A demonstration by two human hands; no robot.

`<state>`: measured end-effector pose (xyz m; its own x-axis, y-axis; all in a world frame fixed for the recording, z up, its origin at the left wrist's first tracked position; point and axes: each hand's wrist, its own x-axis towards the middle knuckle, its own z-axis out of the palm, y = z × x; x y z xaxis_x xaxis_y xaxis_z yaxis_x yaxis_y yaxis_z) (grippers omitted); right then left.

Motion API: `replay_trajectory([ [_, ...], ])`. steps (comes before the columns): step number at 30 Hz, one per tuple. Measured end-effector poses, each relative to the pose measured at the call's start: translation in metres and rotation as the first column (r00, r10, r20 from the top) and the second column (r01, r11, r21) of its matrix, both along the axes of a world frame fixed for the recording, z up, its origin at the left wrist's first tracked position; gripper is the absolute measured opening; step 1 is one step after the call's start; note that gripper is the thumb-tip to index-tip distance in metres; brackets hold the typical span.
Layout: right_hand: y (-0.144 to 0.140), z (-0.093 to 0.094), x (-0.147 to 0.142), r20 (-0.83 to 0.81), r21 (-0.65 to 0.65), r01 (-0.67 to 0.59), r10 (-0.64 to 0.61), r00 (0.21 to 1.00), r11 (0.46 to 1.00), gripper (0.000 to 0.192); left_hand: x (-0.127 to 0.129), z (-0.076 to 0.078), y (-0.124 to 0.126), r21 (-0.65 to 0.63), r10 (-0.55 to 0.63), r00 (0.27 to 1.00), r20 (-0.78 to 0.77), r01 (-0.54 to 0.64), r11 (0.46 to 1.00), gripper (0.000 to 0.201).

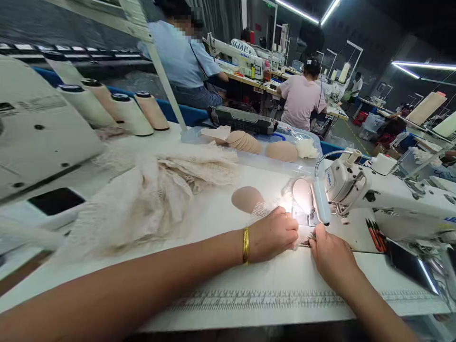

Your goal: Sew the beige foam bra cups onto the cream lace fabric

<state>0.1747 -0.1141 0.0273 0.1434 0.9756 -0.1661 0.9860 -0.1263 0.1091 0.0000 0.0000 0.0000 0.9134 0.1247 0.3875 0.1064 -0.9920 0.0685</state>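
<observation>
Both hands (302,240) hide lace piece (265,211) edges; lamp glare blurs needle.

Open desk (221,266) is left near the front edge. Passage to the right is blocked by the sewing machine (377,194); the left is crowded by heaped lace fabric (149,194) and thread cones (128,114).
</observation>
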Motion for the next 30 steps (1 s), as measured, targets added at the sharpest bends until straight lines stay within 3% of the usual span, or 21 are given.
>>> replay_trajectory([
  [4,0.002,-0.006,-0.003,-0.023,0.039,-0.016,0.017,1.000,0.999,0.009,-0.002,0.000,0.001,-0.013,-0.008,1.000,-0.007,0.008,1.000,0.016],
  [9,-0.011,-0.019,0.041,0.092,0.190,0.000,-0.018,0.996,0.982,0.006,-0.005,0.001,0.003,-0.069,-0.007,0.997,-0.071,0.002,0.998,0.010],
  [12,-0.020,-0.023,0.059,0.151,0.433,-0.219,0.169,0.974,0.875,0.016,-0.006,-0.001,0.001,-0.106,0.014,0.997,-0.080,-0.023,0.994,0.010],
  [14,-0.022,-0.022,0.057,0.080,0.504,-0.339,0.348,0.934,0.795,0.026,-0.004,-0.003,-0.002,-0.116,0.050,0.995,-0.083,-0.059,0.991,0.012],
  [17,-0.017,-0.019,0.043,-0.086,0.487,-0.442,0.545,0.834,0.753,0.029,0.004,-0.006,-0.003,-0.080,0.140,0.986,-0.088,-0.147,0.986,0.016],
  [20,-0.002,-0.018,0.038,-0.127,0.457,-0.487,0.597,0.792,0.744,0.026,0.014,-0.007,0.002,-0.040,0.181,0.980,-0.079,-0.184,0.982,0.018],
  [22,0.007,-0.020,0.042,-0.140,0.441,-0.506,0.613,0.777,0.741,0.023,0.017,-0.006,0.009,-0.037,0.141,0.988,-0.067,-0.143,0.989,0.018],
  [27,0.013,-0.031,0.056,-0.193,0.527,-0.535,0.706,0.681,0.660,0.030,0.013,-0.003,0.015,-0.014,0.049,0.998,-0.044,-0.050,0.999,0.015],
  [30,0.010,-0.034,0.057,-0.208,0.549,-0.514,0.704,0.680,0.659,0.031,0.009,-0.003,0.012,-0.028,0.028,0.998,-0.048,-0.029,0.999,0.011],
])
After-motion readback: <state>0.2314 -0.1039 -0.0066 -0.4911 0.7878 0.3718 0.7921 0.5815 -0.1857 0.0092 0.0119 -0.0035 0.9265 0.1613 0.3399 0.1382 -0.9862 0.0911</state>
